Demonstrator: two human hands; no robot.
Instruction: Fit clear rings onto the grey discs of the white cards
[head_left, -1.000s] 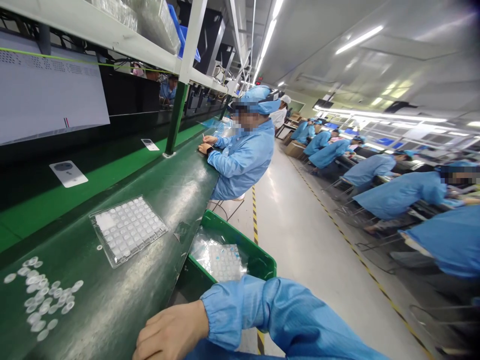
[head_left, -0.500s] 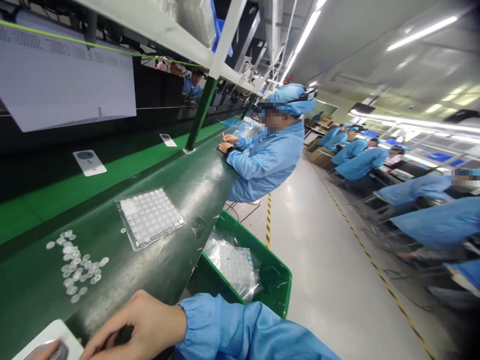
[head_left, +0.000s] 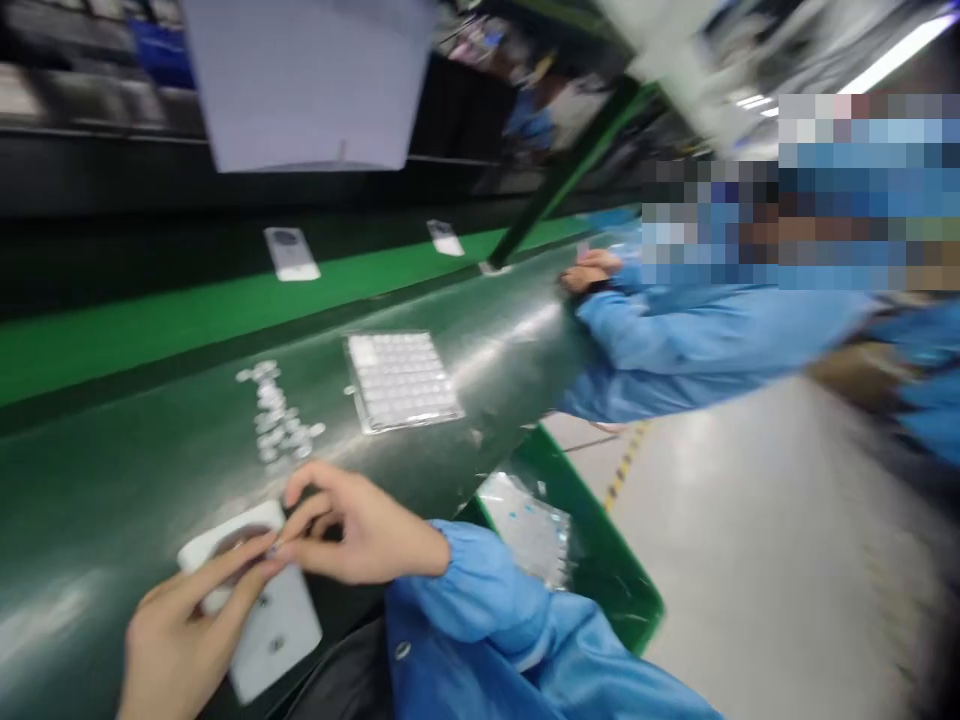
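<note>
Low in the view, a white rectangular panel (head_left: 289, 640) with rounded corners and a dark oval near its top lies at the near edge of the green work surface. My left hand (head_left: 176, 625) reaches over its left side, thumb and fingertips pinched together. From the right, my right hand (head_left: 367, 530) meets those fingertips above the oval, its thumb and forefinger pinched too. Whatever small piece sits between the fingertips is blurred and covered. Beyond my hands lies a loose scatter of small translucent discs (head_left: 277, 420).
A clear tray of white round pieces (head_left: 409, 380) lies on the green bench (head_left: 480, 365). Below its edge stands a green bin (head_left: 615, 570) holding clear plastic sheets (head_left: 529, 525). A co-worker in blue (head_left: 690, 340) sits at right. A paper sheet (head_left: 315, 90) hangs above.
The view has swung left and down, bringing both hands and the panel into fuller sight. My left hand, barely visible before, now meets my right hand at the fingertips.
</note>
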